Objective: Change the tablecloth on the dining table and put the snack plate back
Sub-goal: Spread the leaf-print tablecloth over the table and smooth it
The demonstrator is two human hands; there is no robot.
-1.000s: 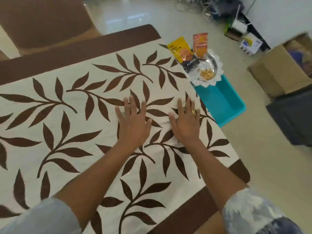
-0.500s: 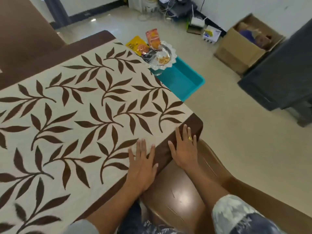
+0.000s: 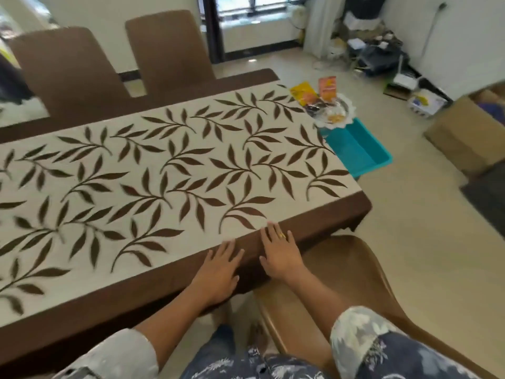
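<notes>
Both the left hand (image 3: 218,272) and right hand (image 3: 280,250) lie flat, fingers straight, on the leaf-patterned tablecloth's (image 3: 153,170) brown near edge, with the snack plate (image 3: 334,112) at the far corner.

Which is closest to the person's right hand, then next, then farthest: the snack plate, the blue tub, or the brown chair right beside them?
1. Brown chair, just right of the right hand.
2. Blue tub, farther ahead, on the right.
3. Snack plate, just beyond the tub, farthest.
</notes>
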